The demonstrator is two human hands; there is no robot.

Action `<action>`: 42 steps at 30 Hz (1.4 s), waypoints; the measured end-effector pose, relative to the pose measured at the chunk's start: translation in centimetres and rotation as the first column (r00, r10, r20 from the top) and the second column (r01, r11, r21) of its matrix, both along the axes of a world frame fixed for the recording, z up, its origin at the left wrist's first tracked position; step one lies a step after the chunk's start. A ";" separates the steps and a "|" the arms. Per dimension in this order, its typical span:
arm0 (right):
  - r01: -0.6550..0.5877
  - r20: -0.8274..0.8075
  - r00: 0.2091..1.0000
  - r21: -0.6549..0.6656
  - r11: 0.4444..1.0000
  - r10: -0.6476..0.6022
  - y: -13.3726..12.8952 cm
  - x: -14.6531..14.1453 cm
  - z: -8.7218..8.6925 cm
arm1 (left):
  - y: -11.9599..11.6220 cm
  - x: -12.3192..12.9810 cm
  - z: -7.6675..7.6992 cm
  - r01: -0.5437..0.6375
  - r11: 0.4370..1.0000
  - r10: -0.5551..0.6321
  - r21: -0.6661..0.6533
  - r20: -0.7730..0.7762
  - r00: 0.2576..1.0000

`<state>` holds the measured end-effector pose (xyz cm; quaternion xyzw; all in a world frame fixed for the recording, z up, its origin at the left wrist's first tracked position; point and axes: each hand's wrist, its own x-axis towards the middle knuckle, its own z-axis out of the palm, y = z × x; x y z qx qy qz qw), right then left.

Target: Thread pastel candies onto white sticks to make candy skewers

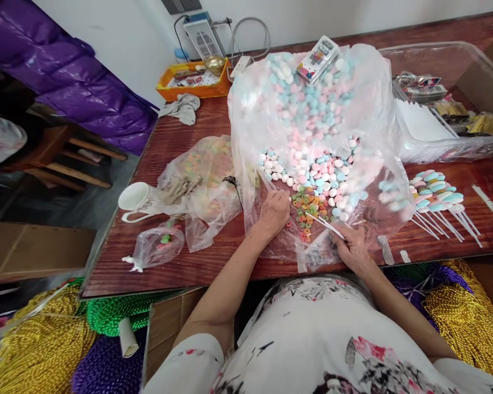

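My left hand (275, 210) is closed, its fingers curled at the left edge of a pile of small orange, yellow and green rings (306, 205); whatever its fingertips hold is hidden. A few thin white sticks (327, 223) are gripped in my right hand (355, 246), their far ends pointing left over the rings. Behind both hands, pink, blue and white oval pieces (324, 175) spill from the mouth of a large clear plastic bag (246, 126). Bundles of similar ovals on white sticks (435, 191) lie to the right of my right hand.
A white mug (133, 197), a bag of colored rings (207, 158) and a small tied bag (158, 246) occupy the table's left side. An orange tray (168, 93) stands at the back. A clear plastic bin (427, 150) is at right. Bead strands (36, 334) hang below the edge.
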<state>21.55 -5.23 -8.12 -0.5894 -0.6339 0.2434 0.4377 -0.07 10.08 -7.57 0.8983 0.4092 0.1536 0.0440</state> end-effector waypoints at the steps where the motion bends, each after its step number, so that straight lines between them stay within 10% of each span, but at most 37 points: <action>1: 0.000 -0.008 1.000 -0.002 1.000 0.000 0.0 0.0 0.1 | 0.0 0.3 0.0 0.004 1.000 -0.004 0.005 -0.032 0.999; 12: 0.291 -0.310 0.916 0.079 0.954 -0.254 -1.2 0.0 -1.4 | 0.4 -0.7 -0.1 0.005 0.997 0.001 -0.071 0.084 0.996; 17: 0.209 -0.128 0.971 0.038 0.977 -0.203 -0.8 0.1 -0.7 | 0.4 -1.2 0.1 -0.086 0.988 0.119 -0.128 0.278 0.953; 20: 0.129 -0.018 0.991 -0.005 0.992 -0.129 -0.4 0.3 -0.2 | -1.0 -1.7 1.1 -0.134 0.924 0.329 -0.358 0.566 0.756; 24: 0.030 0.002 1.000 -0.018 0.999 -0.030 -0.6 -0.3 -0.2 | -4.1 -2.0 3.0 0.139 0.720 0.631 -0.680 0.724 0.277; 26: -0.037 -0.019 0.999 -0.021 0.999 0.037 -1.0 -1.2 0.1 | -5.7 -2.0 3.8 0.265 0.635 0.713 -0.725 0.683 0.160; 30: -0.178 -0.004 0.984 -0.041 0.983 0.178 -1.6 -2.9 1.5 | -7.6 -2.1 4.6 0.375 0.563 0.767 -0.737 0.635 0.096; 42: -0.199 0.034 0.980 0.055 0.978 0.197 -2.3 -3.7 2.7 | -8.7 -1.2 5.1 0.366 0.604 0.756 -0.708 0.655 0.019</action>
